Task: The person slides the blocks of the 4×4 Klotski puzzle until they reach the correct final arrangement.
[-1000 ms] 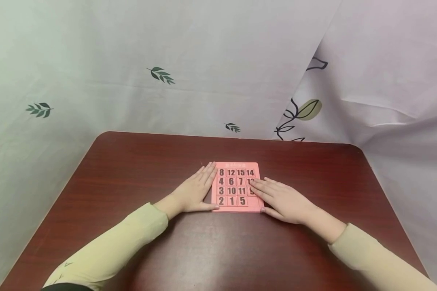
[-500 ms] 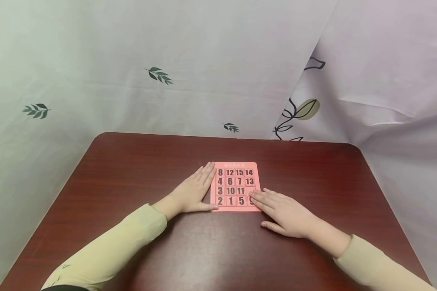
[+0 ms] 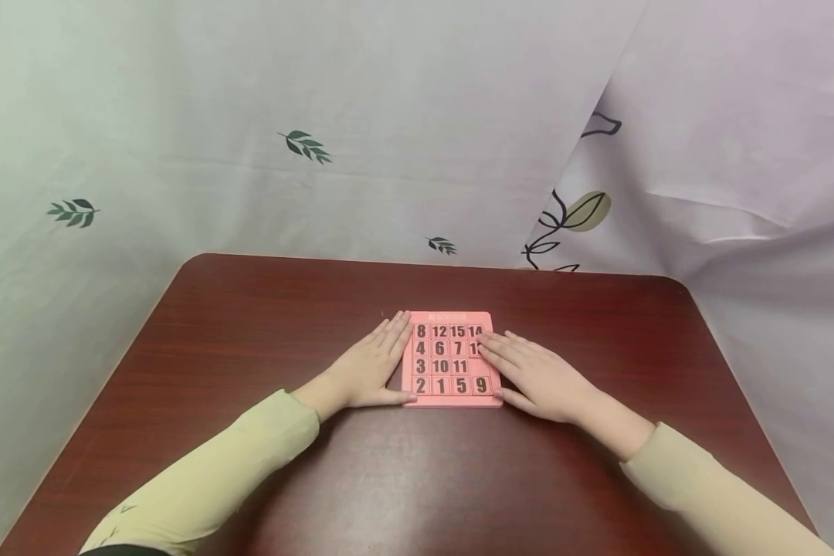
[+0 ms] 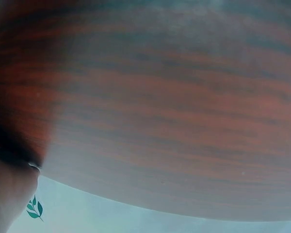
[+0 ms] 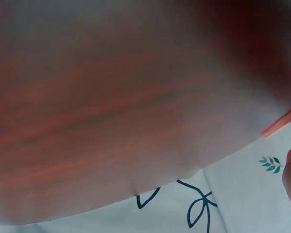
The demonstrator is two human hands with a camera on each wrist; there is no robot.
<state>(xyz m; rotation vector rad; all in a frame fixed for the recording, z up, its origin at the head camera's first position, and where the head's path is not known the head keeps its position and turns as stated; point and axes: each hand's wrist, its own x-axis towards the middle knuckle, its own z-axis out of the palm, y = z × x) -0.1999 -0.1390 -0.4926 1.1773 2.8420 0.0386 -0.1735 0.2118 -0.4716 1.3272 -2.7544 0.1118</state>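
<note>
A pink sliding number puzzle (image 3: 448, 401) lies flat on the table, its numbered tiles in four rows. My left hand (image 3: 371, 367) rests along the puzzle's left side, fingers straight, thumb at the near left corner. Fingertips of my right hand (image 3: 538, 378) lie on the 13 tile (image 3: 474, 349), partly covering it and the edge of the 14 tile; its thumb is at the right edge. Below the 13 tile is a bare slot, with the 9 tile (image 3: 482, 385) in the near right corner. In the right wrist view the puzzle's edge (image 5: 283, 121) shows beside the fingers.
The dark red wooden table (image 3: 285, 309) has rounded far corners. Behind it and at both sides hangs a pale curtain (image 3: 389, 116) printed with leaves. Both wrist views show mostly blurred tabletop (image 4: 184, 111).
The 9 tile has slid down from the third row to the bottom right corner. My right hand went down with it, then back up to the 13 tile. My left hand stays put.
</note>
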